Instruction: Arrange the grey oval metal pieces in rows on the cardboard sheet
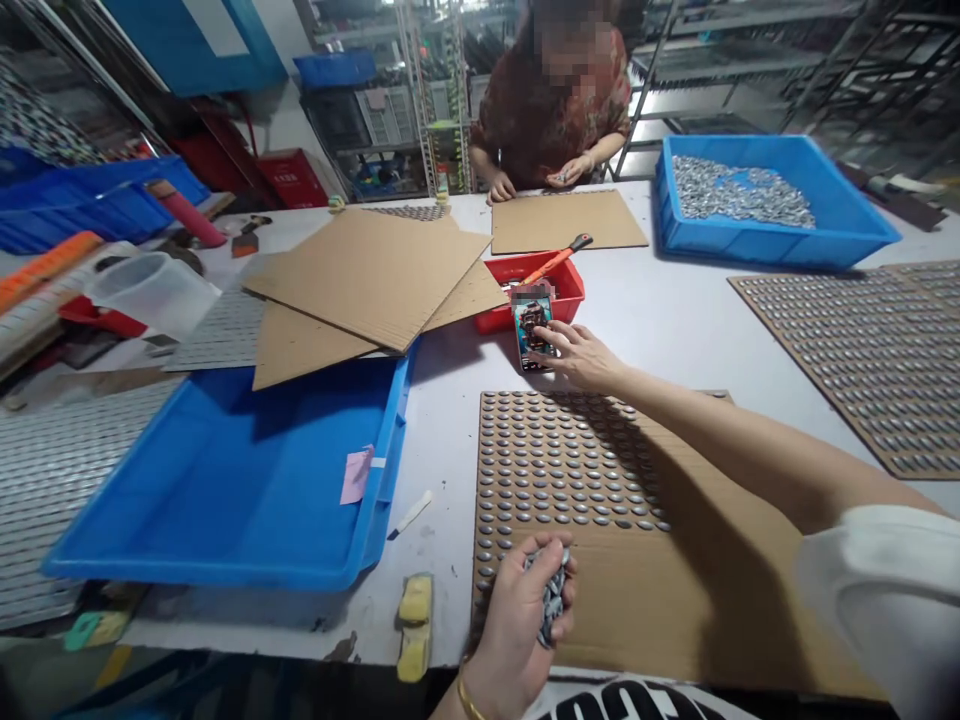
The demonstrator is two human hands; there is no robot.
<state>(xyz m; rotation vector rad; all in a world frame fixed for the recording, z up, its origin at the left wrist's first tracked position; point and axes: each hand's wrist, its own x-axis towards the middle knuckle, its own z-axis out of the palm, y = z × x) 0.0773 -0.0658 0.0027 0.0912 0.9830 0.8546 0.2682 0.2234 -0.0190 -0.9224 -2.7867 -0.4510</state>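
My left hand [521, 610] is curled at the near table edge around a handful of small silver metal pieces [553, 592]. It hovers over the near end of a brown cardboard sheet [675, 590], whose far half is covered in rows of the same pieces. My right hand [581, 353] reaches far forward across the sheet. Its fingers touch a phone [532, 325] that stands propped against a red tray [559, 285].
An empty blue bin [232, 470] with a pink note sits left of the sheet, under loose cardboard sheets [367, 280]. A blue bin of silver pieces [772, 200] stands far right, another filled sheet [877, 350] at right. Across the table a person [555, 100] handles parts.
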